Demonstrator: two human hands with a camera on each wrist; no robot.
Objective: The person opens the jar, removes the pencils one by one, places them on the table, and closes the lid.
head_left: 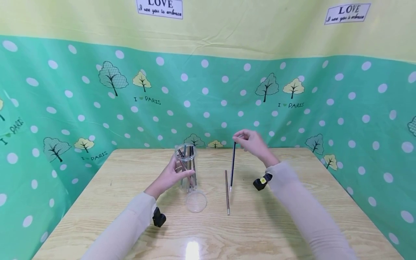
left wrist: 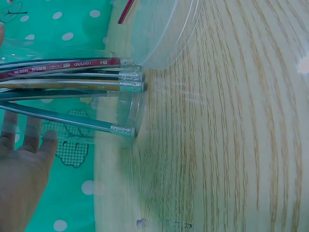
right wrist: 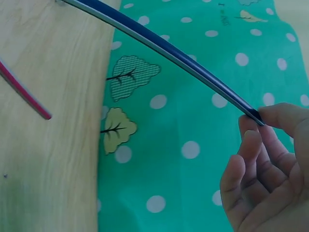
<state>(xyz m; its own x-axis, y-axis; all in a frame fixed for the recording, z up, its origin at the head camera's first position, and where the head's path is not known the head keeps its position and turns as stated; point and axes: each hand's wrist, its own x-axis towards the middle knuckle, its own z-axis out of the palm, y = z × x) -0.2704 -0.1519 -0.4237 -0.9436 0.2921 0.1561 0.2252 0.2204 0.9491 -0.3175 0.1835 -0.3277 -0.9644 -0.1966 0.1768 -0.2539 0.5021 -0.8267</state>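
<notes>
My left hand [head_left: 172, 176] grips a clear round jar [head_left: 185, 158] that stands upright at the table's far side, thumb in front and fingers behind. Inside the jar are several pencils [left wrist: 87, 86], red, tan and green ones among them, with their eraser ends at the bottom. To the right, my right hand [head_left: 252, 142] pinches a dark blue pencil [right wrist: 169, 48] by its upper end between thumb and fingertips. That pencil hangs nearly vertical, its eraser end low, close to the tabletop. A red pencil [head_left: 227, 193] lies on the table just left of it.
A clear round lid [head_left: 196, 201] lies on the wooden table [head_left: 130, 202] in front of the jar. Behind the table hangs a green and yellow printed curtain [head_left: 208, 101], which also runs along both sides. A black wrist camera [head_left: 262, 181] sits at the right sleeve.
</notes>
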